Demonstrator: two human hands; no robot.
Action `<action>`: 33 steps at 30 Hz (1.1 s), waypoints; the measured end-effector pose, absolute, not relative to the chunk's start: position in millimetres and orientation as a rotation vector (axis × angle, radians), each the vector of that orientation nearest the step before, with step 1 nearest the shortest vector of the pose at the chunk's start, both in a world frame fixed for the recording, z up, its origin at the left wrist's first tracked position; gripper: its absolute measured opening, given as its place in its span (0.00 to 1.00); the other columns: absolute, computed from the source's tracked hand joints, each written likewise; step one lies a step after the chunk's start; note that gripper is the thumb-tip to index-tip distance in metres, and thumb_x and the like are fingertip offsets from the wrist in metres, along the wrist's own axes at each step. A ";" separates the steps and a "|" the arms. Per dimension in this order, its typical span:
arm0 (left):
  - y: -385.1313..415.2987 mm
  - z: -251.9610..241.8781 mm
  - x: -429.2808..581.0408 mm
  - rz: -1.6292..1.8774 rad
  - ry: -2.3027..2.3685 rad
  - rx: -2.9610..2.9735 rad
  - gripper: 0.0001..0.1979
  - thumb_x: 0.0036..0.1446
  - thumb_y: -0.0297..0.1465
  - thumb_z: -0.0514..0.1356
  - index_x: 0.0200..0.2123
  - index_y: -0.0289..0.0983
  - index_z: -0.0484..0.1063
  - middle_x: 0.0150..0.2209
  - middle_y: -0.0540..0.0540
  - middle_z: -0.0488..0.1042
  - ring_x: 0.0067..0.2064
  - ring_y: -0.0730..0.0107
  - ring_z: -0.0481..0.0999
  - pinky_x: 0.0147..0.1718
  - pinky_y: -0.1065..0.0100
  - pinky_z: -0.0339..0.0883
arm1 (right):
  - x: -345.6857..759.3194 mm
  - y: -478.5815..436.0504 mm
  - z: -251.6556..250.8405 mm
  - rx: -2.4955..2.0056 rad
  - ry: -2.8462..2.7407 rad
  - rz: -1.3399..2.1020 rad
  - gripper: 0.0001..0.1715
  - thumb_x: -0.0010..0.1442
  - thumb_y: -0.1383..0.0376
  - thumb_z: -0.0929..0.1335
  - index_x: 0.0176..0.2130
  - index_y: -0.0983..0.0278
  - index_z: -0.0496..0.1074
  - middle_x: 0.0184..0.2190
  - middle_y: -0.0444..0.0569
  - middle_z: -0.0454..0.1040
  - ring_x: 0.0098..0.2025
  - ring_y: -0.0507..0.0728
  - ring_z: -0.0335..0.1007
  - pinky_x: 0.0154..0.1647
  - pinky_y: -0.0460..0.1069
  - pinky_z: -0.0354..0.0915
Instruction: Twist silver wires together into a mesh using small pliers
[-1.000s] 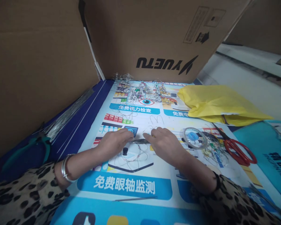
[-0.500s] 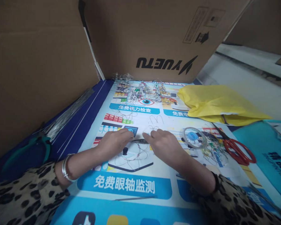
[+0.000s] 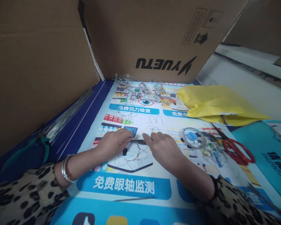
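My left hand (image 3: pixel 113 142) and my right hand (image 3: pixel 162 147) rest close together on a printed poster (image 3: pixel 131 187). Both have their fingers curled round a small dark metal tool (image 3: pixel 138 142) that bridges the gap between them. Under and just in front of the hands lies a web of thin wire with small beads (image 3: pixel 132 156). A silver bangle (image 3: pixel 65 168) sits on my left wrist. Both sleeves carry a leopard print.
Cardboard walls (image 3: pixel 154 34) stand behind and to the left. A bundle of straight wires (image 3: pixel 67 114) and green-handled pliers (image 3: pixel 38 147) lie at left. A tape roll (image 3: pixel 194 137), red scissors (image 3: pixel 236 150), a yellow bag (image 3: pixel 217 104) and finished wire pieces (image 3: pixel 150 90) lie right and behind.
My right hand has shifted slightly left and nearer, and its fingers have closed a little more on the tool. My left hand has stayed put.
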State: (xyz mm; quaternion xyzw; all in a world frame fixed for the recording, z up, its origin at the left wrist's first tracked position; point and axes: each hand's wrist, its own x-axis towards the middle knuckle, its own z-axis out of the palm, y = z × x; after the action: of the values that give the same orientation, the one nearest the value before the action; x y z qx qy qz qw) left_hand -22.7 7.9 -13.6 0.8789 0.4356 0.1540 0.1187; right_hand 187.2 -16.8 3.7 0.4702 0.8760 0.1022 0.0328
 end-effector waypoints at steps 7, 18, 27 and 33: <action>8.1 -12.5 -24.3 0.483 1.263 2.500 0.10 0.62 0.32 0.48 0.35 0.37 0.68 0.33 0.48 0.72 0.35 0.70 0.71 0.31 0.70 0.63 | 197.5 -10.4 7.9 1.388 2.742 0.302 0.21 0.58 0.73 0.60 0.50 0.60 0.63 0.33 0.47 0.69 0.35 0.55 0.61 0.32 0.50 0.51; 8.6 -15.2 -24.6 0.483 1.268 2.533 0.10 0.61 0.31 0.49 0.34 0.37 0.68 0.31 0.49 0.71 0.33 0.71 0.72 0.30 0.72 0.63 | 196.5 -10.1 3.4 1.398 2.750 0.337 0.20 0.56 0.73 0.61 0.49 0.61 0.64 0.32 0.47 0.69 0.34 0.55 0.59 0.32 0.49 0.49; 10.3 -18.2 -26.1 0.507 1.260 2.552 0.09 0.61 0.30 0.49 0.35 0.37 0.68 0.31 0.49 0.71 0.33 0.71 0.72 0.30 0.71 0.63 | 195.7 -6.9 2.2 1.373 2.776 0.333 0.19 0.56 0.73 0.61 0.48 0.61 0.64 0.31 0.47 0.70 0.33 0.54 0.60 0.30 0.49 0.49; 9.6 -18.0 -25.1 0.530 1.256 2.574 0.10 0.62 0.32 0.48 0.34 0.37 0.68 0.30 0.49 0.71 0.32 0.71 0.72 0.29 0.71 0.63 | 194.8 -8.0 3.9 1.377 2.763 0.312 0.21 0.56 0.74 0.61 0.49 0.61 0.64 0.30 0.46 0.70 0.31 0.54 0.60 0.27 0.49 0.46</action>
State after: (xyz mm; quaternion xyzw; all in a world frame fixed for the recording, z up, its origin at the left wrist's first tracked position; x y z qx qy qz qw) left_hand -25.1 9.6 -18.0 0.8779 0.4285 0.1806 0.1144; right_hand 194.8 -8.0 3.9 0.4435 0.8904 0.1006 0.0192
